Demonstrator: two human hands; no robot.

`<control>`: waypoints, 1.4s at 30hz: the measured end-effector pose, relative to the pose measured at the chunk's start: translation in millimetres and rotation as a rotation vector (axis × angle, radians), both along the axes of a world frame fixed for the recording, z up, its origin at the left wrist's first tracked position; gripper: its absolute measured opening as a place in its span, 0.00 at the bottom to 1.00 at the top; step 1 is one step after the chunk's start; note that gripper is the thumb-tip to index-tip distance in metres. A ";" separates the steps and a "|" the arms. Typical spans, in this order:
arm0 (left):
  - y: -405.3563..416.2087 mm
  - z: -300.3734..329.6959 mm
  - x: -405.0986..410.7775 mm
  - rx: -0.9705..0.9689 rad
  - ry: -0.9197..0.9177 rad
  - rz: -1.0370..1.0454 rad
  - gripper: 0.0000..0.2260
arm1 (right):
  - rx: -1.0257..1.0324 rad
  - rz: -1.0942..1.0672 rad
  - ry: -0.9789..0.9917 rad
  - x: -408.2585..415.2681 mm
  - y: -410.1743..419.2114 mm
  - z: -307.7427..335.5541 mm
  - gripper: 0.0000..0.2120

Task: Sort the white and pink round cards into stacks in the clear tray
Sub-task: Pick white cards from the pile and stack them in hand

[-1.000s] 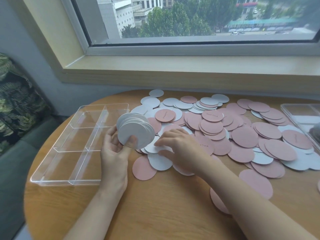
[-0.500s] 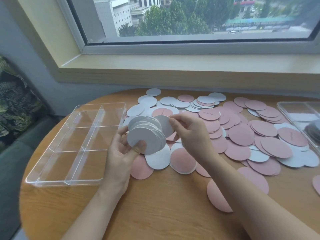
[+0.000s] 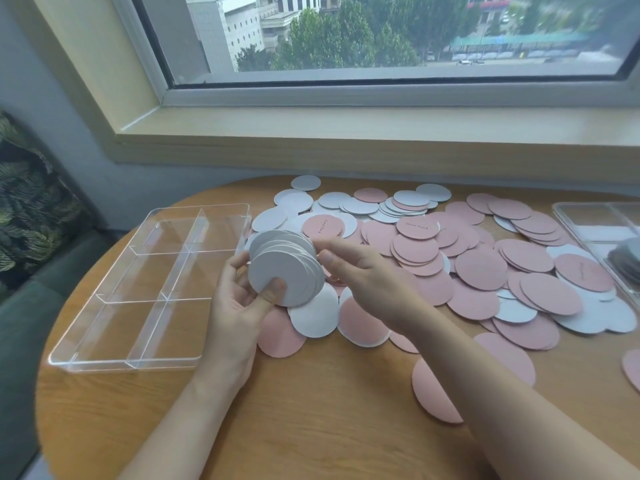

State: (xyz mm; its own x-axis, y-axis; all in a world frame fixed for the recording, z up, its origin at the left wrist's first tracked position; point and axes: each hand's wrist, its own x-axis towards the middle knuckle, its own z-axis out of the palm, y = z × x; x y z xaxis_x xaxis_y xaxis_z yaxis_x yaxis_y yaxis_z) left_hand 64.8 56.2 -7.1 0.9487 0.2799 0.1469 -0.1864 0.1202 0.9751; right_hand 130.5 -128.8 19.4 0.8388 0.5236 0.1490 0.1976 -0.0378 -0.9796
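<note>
Mid-gathering: left hand [image 3: 239, 306] clasped the fanned white stack [image 3: 284, 268] at frame center, right hand [image 3: 360, 271] pinching its edge; next, squaring it for the clear tray [image 3: 104, 358], I judged.

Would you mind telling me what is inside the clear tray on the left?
No cards show in the clear tray; only its dividers and the wooden table through its clear base. The left hand hides none of it.

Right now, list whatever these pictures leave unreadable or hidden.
- Count of the white card stack: head view, cards overlap and the left hand covers its lower edge.
- Writing on the pink cards: too small to read.
- Second tray: cut off by the right edge; its dark contents are blurred.
- Cards under the right hand: covered by hand and forearm.
</note>
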 end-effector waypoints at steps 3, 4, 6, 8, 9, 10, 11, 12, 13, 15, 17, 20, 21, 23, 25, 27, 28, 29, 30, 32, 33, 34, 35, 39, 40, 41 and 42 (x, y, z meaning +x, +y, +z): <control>1.6 1.7 0.4 0.020 -0.022 0.052 0.26 | -0.205 -0.012 -0.148 6.8 2.2 -14.1 0.14; 2.4 2.6 0.6 0.018 -0.033 0.074 0.25 | -0.329 -0.020 -0.238 7.4 2.6 -18.9 0.15; 5.5 3.0 1.4 0.009 -0.048 0.119 0.26 | -0.602 0.002 -0.441 5.4 4.0 -25.8 0.17; 9.0 3.1 2.3 -0.016 -0.055 0.148 0.26 | -0.763 0.050 -0.569 2.7 6.2 -30.7 0.19; 10.3 3.3 2.7 -0.034 -0.052 0.160 0.27 | -0.784 0.064 -0.591 2.4 7.3 -32.9 0.20; 11.3 3.4 3.3 -0.047 -0.047 0.169 0.26 | -0.781 0.063 -0.609 2.5 8.0 -33.7 0.20; 12.0 3.3 3.7 -0.054 -0.042 0.173 0.25 | -0.767 0.044 -0.636 3.7 8.2 -34.4 0.19; 12.4 3.0 3.9 -0.058 -0.039 0.174 0.25 | -0.752 0.016 -0.680 5.0 8.2 -35.4 0.18; 12.7 2.3 4.1 -0.060 -0.034 0.174 0.25 | -0.746 -0.013 -0.730 6.0 7.6 -35.9 0.15; 13.4 1.5 4.0 -0.059 -0.025 0.172 0.26 | -0.757 -0.056 -0.811 7.1 6.9 -37.9 0.12; 13.3 1.6 3.7 -0.059 -0.019 0.168 0.28 | -0.752 -0.086 -0.858 7.3 7.5 -39.2 0.09; 13.8 1.1 4.0 -0.067 -0.018 0.165 0.27 | -0.660 -0.142 -0.863 5.9 8.7 -38.2 0.09; 14.0 1.0 4.0 -0.070 -0.017 0.162 0.28 | -0.612 -0.176 -0.844 5.9 8.4 -36.6 0.12; 14.0 0.7 3.8 -0.070 -0.015 0.149 0.29 | -0.529 -0.230 -0.785 8.4 6.1 -34.0 0.12; 14.3 0.1 3.9 -0.066 -0.012 0.139 0.29 | -0.487 -0.218 -0.704 12.1 2.5 -34.1 0.09; 14.1 -0.5 4.2 -0.065 -0.013 0.130 0.30 | -0.475 -0.156 -0.634 14.8 -0.9 -34.6 0.06; 13.8 -0.2 4.1 -0.066 -0.014 0.126 0.32 | -0.482 -0.123 -0.616 15.4 -1.9 -34.6 0.05; 13.5 0.3 4.0 -0.066 -0.016 0.124 0.34 | -0.497 -0.093 -0.600 15.4 -2.4 -34.2 0.05; 13.4 0.6 3.9 -0.063 -0.018 0.121 0.34 | -0.512 -0.069 -0.581 15.7 -2.6 -34.4 0.05; 13.7 -0.6 4.1 -0.057 -0.025 0.116 0.32 | -0.500 -0.058 -0.547 15.7 -2.6 -34.0 0.05; 13.6 -0.9 4.1 -0.054 -0.027 0.112 0.31 | -0.471 -0.076 -0.534 15.1 -2.4 -33.4 0.04; 13.1 -0.8 3.7 -0.052 -0.028 0.108 0.31 | -0.432 -0.108 -0.521 14.4 -2.3 -32.5 0.03; 12.6 -0.8 3.6 -0.050 -0.029 0.104 0.33 | -0.392 -0.151 -0.508 13.5 -2.7 -31.0 0.03; 11.6 -0.7 3.1 -0.048 -0.033 0.093 0.32 | -0.283 -0.368 -0.384 8.6 -7.0 -19.4 0.04; 10.6 -0.3 2.8 -0.041 -0.032 0.084 0.31 | -0.243 -0.416 -0.347 9.2 -8.2 -18.7 0.04; 10.3 -0.4 2.7 -0.036 -0.032 0.075 0.30 | -0.198 -0.452 -0.315 9.9 -9.0 -17.6 0.04; 9.7 -0.2 2.6 -0.036 -0.028 0.063 0.28 | -0.154 -0.479 -0.280 11.3 -9.5 -17.0 0.04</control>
